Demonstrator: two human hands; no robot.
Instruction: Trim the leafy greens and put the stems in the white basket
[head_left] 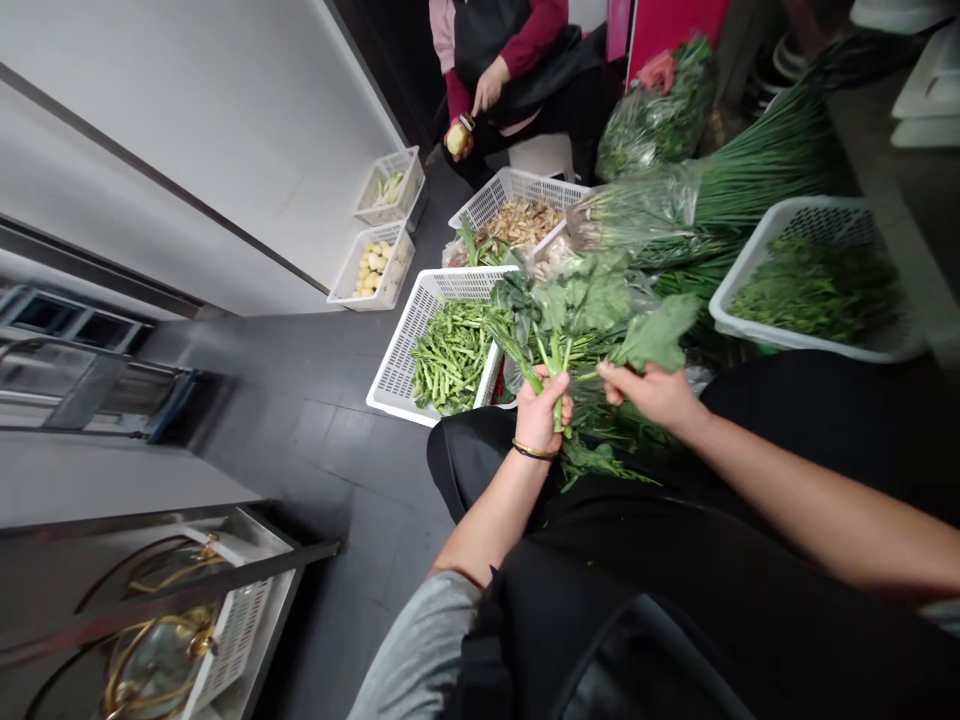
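Observation:
My left hand (541, 412) is closed around the pale green stems of a leafy green vegetable (556, 365), whose broad leaves fan out away from me. To its right, my right hand (649, 395) pinches a single large leaf (660, 332) by its thin stalk. Beyond my left hand stands a white slotted basket (397, 365) with cut green stems (451, 350) piled inside. Loose greens (600, 460) lie below my hands, between my knees. The leaves partly hide what lies behind them.
A co-worker (499, 60) sits opposite with a peeler and a peeled potato. Baskets of peelings (525, 215), potatoes (373, 268) and leafy herbs (817, 285) stand around. Bundled long green stalks (772, 160) lie at right. A metal rack (262, 590) with glass lids is at lower left.

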